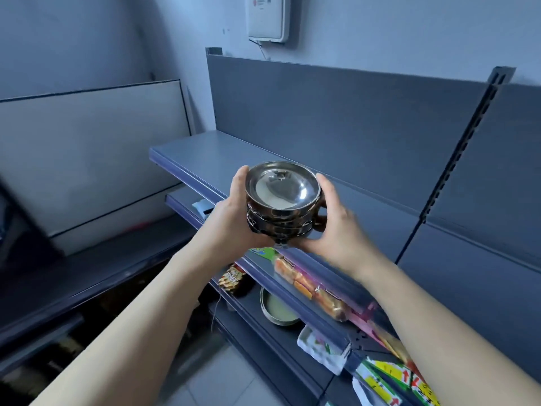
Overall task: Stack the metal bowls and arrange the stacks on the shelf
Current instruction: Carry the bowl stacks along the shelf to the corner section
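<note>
A stack of several shiny metal bowls, nested upright, is held between both my hands just above the front edge of the grey top shelf. My left hand cups the stack's left side and underside. My right hand wraps its right side and bottom. One more metal bowl lies on a lower shelf, partly hidden by the shelf above it.
The top shelf runs from left to far right with a grey back panel and a slotted upright. Snack packets fill the lower shelves. A low grey unit stands at the left. A white wall box hangs above.
</note>
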A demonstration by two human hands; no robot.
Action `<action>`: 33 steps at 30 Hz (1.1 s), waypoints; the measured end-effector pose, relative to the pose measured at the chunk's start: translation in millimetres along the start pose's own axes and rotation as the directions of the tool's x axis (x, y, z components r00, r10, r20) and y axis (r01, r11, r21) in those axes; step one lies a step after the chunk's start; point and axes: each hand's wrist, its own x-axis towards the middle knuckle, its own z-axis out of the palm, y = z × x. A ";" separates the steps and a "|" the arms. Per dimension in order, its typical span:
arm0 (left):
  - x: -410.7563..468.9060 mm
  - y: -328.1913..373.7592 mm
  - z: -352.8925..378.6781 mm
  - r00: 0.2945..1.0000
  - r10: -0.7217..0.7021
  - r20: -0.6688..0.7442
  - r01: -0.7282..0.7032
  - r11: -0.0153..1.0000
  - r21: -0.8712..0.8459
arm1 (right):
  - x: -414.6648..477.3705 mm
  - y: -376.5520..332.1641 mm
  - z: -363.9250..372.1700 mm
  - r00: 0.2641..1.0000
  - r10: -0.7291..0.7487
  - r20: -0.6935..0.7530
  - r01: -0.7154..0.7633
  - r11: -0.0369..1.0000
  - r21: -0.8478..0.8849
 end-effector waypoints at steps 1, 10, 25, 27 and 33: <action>6.5 -11.0 -10.0 1.000 -0.006 0.001 0.006 1.000 0.006 | 11.0 -4.9 11.9 1.000 0.004 0.005 -0.004 1.000 0.008; 84.7 -95.6 -57.8 0.998 -0.062 0.008 0.062 0.997 -0.037 | 116.9 -16.3 89.6 0.999 0.003 0.032 -0.004 0.999 0.040; 269.0 -210.1 -89.0 0.992 -0.101 0.077 0.108 0.989 -0.105 | 311.6 9.4 169.8 1.000 0.012 0.015 -0.012 0.999 0.036; 293.4 -226.7 -89.7 0.991 -0.094 0.099 0.106 0.988 -0.116 | 332.6 14.9 180.6 0.999 0.036 0.009 -0.036 0.999 0.040; 371.4 -281.5 -92.5 0.981 -0.048 0.187 0.072 0.989 -0.126 | 393.8 31.2 220.2 0.989 0.136 -0.058 -0.136 0.991 0.013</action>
